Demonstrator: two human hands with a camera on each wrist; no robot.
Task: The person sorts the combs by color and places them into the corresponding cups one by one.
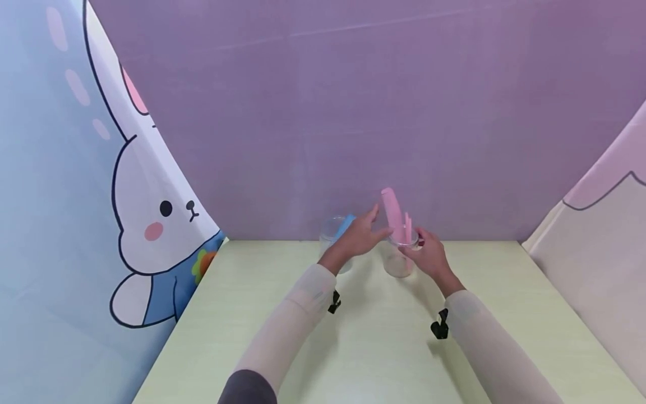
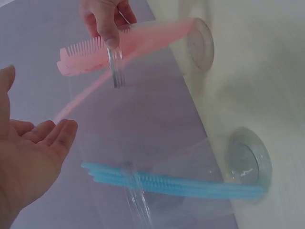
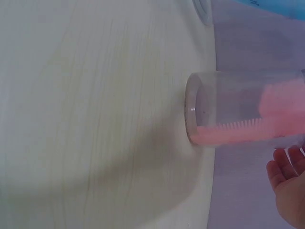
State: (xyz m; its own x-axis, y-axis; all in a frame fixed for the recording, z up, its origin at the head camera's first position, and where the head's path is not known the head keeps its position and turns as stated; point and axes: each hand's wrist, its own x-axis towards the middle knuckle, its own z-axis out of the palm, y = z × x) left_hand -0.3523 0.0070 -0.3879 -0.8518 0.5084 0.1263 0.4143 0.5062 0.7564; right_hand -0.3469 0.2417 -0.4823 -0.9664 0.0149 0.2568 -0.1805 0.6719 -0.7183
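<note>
A clear jar [image 1: 398,259] holds several pink combs [image 1: 392,212], whose tops lean out past its rim. With thumb and fingers, my right hand [image 1: 429,255] grips this jar at the rim; the thumb lies over the rim in the left wrist view. My left hand [image 1: 361,234] is beside the jar with its fingers extended, holding nothing. In the left wrist view its fingertips [image 2: 66,133] are close to the end of one slanting pink comb [image 2: 83,98]; whether they touch I cannot tell. The right fingers show beside the jar in the right wrist view.
A second clear jar [image 2: 245,157] with several blue combs [image 2: 176,185] stands to the left, partly hidden behind my left forearm in the head view. Both jars are near the back edge of the pale table [image 1: 378,336], against a purple cloth [image 1: 323,112]. Printed cloths flank the table.
</note>
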